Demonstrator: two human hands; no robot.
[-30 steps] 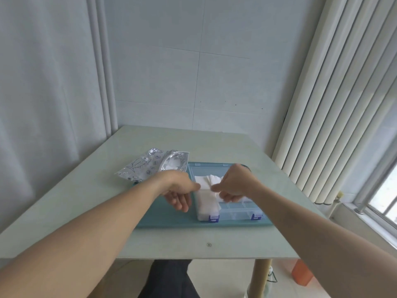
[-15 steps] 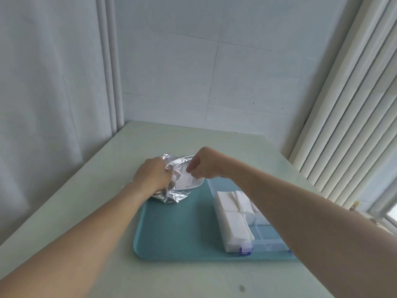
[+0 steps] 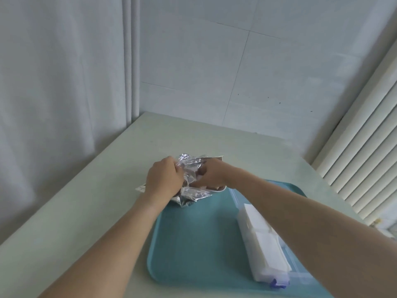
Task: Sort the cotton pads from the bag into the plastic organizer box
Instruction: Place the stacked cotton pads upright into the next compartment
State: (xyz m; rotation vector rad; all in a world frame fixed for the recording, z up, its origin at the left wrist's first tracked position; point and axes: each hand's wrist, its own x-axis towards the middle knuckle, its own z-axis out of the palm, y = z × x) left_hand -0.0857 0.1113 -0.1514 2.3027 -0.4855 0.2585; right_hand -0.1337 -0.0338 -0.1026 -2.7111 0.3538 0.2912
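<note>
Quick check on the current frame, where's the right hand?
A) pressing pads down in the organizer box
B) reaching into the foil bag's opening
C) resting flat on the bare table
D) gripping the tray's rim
B: the right hand reaches into the mouth of the silver foil bag while the left hand grips the bag's crumpled edge; the organizer box sits untouched on the teal tray.

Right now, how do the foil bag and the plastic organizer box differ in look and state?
The foil bag is silver, crumpled and gripped by the left hand, with the right hand reaching into it; the plastic organizer box is clear, rigid and untouched. The bag straddles the far left corner of the teal tray; the box sits along its right side. Both hold white cotton pads.
</note>
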